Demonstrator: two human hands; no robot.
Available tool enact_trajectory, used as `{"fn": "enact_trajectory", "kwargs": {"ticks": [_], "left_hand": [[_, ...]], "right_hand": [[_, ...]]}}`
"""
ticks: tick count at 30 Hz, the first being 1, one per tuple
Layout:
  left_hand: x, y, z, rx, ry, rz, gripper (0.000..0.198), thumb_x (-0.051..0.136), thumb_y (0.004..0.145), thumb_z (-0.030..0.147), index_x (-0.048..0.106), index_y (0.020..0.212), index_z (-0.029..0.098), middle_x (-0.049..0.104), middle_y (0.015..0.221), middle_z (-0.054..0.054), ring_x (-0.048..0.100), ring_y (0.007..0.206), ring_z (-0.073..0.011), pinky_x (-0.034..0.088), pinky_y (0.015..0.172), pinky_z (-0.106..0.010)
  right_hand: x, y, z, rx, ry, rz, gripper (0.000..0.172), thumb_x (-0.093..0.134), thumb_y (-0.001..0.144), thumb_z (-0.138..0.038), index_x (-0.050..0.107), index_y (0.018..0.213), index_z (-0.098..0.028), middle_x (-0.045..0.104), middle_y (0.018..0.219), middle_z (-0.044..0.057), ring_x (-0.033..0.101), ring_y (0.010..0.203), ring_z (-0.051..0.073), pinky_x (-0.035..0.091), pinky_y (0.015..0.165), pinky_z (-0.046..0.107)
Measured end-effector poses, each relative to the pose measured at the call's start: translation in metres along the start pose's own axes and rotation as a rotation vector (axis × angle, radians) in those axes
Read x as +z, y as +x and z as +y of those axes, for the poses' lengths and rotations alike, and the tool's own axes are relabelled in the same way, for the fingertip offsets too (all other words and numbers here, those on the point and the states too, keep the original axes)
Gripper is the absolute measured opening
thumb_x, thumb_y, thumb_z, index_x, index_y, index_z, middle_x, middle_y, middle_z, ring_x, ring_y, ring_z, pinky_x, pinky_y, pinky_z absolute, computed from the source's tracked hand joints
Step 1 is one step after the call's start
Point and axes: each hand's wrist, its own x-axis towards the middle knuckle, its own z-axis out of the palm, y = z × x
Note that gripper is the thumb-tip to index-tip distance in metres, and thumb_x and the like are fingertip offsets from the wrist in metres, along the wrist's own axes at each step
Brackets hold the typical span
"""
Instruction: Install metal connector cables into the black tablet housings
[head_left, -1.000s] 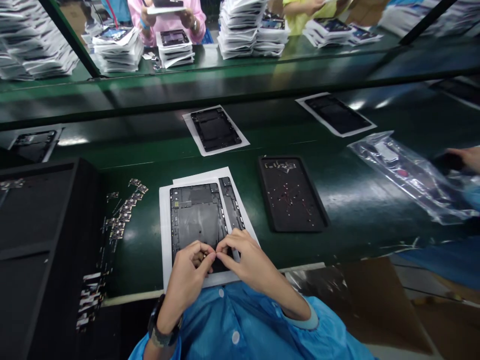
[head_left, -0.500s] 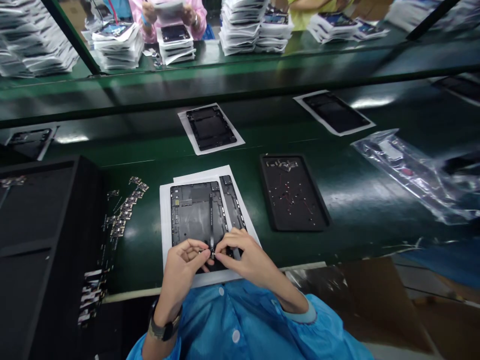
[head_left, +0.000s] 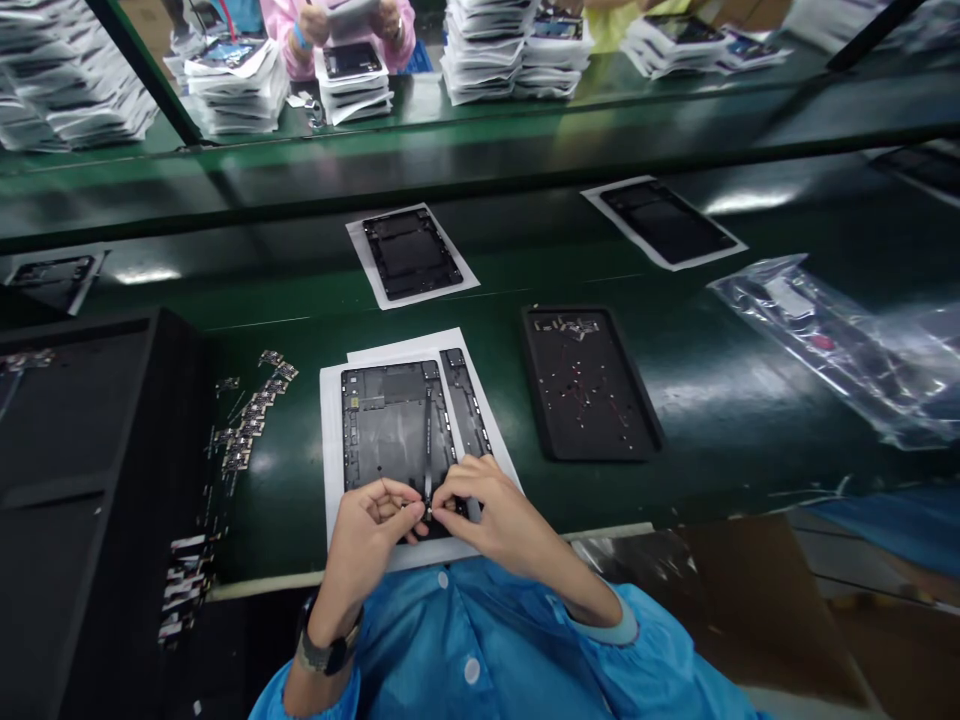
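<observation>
A black tablet back housing (head_left: 390,440) lies on white sheets in front of me, with a second black housing (head_left: 466,400) partly under its sheet on the right. Along the upper housing's right side runs a narrow dark ribbon cable (head_left: 428,440). At the cable's near end, my left hand (head_left: 375,525) pinches a small circuit board (head_left: 425,513) between thumb and index finger. My right hand (head_left: 487,508) has its fingertips closed on the cable's end beside that board. Fingers cover most of the small board and the connection.
Small circuit boards (head_left: 255,410) lie in a row at left, beside a large black box (head_left: 172,400). A black tray (head_left: 651,425) with small wired parts stands at right, near a clear plastic bag (head_left: 817,340). Farther back, housings (head_left: 412,255) lie on paper; a person (head_left: 401,40) handles sheets.
The housings on the far strip have shifted slightly left. The ribbon cable leans slightly farther right. Both hands keep their pinch in nearly the same place.
</observation>
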Motion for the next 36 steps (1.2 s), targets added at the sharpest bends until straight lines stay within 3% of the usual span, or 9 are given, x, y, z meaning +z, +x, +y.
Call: {"fn": "enact_trajectory", "kwargs": {"ticks": [8, 15, 21, 31, 33, 36], "left_hand": [[-0.004, 0.000, -0.002, -0.014, -0.006, -0.028, 0.022, 0.077, 0.063, 0.029, 0.065, 0.073, 0.012, 0.067, 0.056, -0.004, 0.063, 0.052, -0.0158, 0.051, 0.052, -0.025], [-0.009, 0.002, 0.003, -0.045, 0.006, -0.120, 0.019, 0.075, 0.065, 0.025, 0.065, 0.074, 0.011, 0.068, 0.056, -0.004, 0.063, 0.051, -0.0143, 0.051, 0.055, -0.024], [-0.006, 0.004, 0.004, -0.062, 0.028, -0.128, 0.018, 0.075, 0.063, 0.023, 0.064, 0.071, 0.012, 0.067, 0.053, -0.004, 0.062, 0.050, -0.0141, 0.050, 0.054, -0.023], [-0.002, 0.001, 0.004, -0.076, 0.093, -0.095, 0.022, 0.072, 0.064, 0.032, 0.063, 0.072, 0.013, 0.066, 0.055, -0.004, 0.061, 0.052, -0.0160, 0.049, 0.056, -0.027], [-0.004, 0.000, 0.004, -0.061, 0.138, -0.084, 0.023, 0.071, 0.065, 0.034, 0.063, 0.073, 0.014, 0.066, 0.058, -0.004, 0.061, 0.054, -0.0171, 0.047, 0.056, -0.027], [-0.009, -0.005, 0.004, 0.069, 0.378, 0.037, 0.017, 0.067, 0.069, 0.033, 0.067, 0.072, 0.016, 0.064, 0.063, -0.004, 0.055, 0.055, -0.0164, 0.041, 0.053, -0.027]], "right_hand": [[0.002, 0.004, 0.004, 0.110, 0.146, -0.030, 0.012, 0.070, 0.082, -0.014, 0.068, 0.072, -0.021, 0.065, 0.072, -0.002, 0.056, 0.081, 0.017, 0.034, 0.082, 0.035], [-0.003, 0.006, 0.006, 0.129, 0.263, -0.110, 0.008, 0.072, 0.080, -0.017, 0.070, 0.073, -0.020, 0.067, 0.073, -0.001, 0.057, 0.079, 0.017, 0.033, 0.085, 0.036], [-0.005, 0.007, 0.008, 0.167, 0.291, -0.147, 0.006, 0.072, 0.079, -0.018, 0.071, 0.073, -0.019, 0.065, 0.074, 0.000, 0.056, 0.081, 0.018, 0.032, 0.085, 0.036], [-0.003, 0.008, 0.010, 0.193, 0.290, -0.147, 0.005, 0.072, 0.078, -0.018, 0.072, 0.073, -0.020, 0.064, 0.073, 0.000, 0.056, 0.080, 0.017, 0.035, 0.085, 0.036], [-0.008, 0.008, 0.007, 0.148, 0.285, -0.159, 0.004, 0.071, 0.079, -0.018, 0.072, 0.076, -0.020, 0.067, 0.076, 0.000, 0.058, 0.081, 0.017, 0.038, 0.085, 0.035], [-0.029, 0.014, 0.001, 0.045, 0.259, -0.127, 0.004, 0.069, 0.079, -0.019, 0.072, 0.082, -0.021, 0.071, 0.085, 0.002, 0.060, 0.086, 0.018, 0.043, 0.084, 0.032]]}}
